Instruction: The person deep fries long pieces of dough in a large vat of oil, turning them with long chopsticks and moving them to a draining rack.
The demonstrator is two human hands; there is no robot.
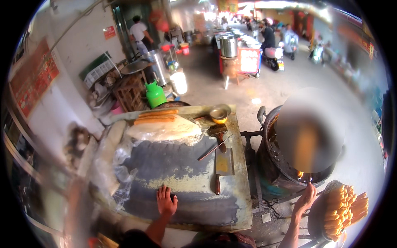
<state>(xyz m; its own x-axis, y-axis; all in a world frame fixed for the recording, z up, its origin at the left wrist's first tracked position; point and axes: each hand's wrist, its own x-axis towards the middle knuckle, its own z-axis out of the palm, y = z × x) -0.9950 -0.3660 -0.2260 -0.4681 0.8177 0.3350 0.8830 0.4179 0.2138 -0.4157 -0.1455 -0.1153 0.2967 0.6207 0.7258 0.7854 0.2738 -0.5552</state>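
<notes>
Grey table (202,208): left hand (166,201) flat toward front edge, fingers open, empty. Cleaver (224,165) by right edge, dough (167,130) along far edge. Right hand (305,199) curled at near rim of pot (266,171); hold unclear.

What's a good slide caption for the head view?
Street-side food stall: left hand palm-down on a grey worktop, right hand by a dark drum-shaped cooker, golden dough sticks heaped nearby.

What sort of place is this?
Probably a street-side food stall making fried dough sticks: a worktable bears a pale mass that looks like dough, a blackened drum-shaped stove stands to its right, and golden-brown sticks are heaped nearby.
</notes>
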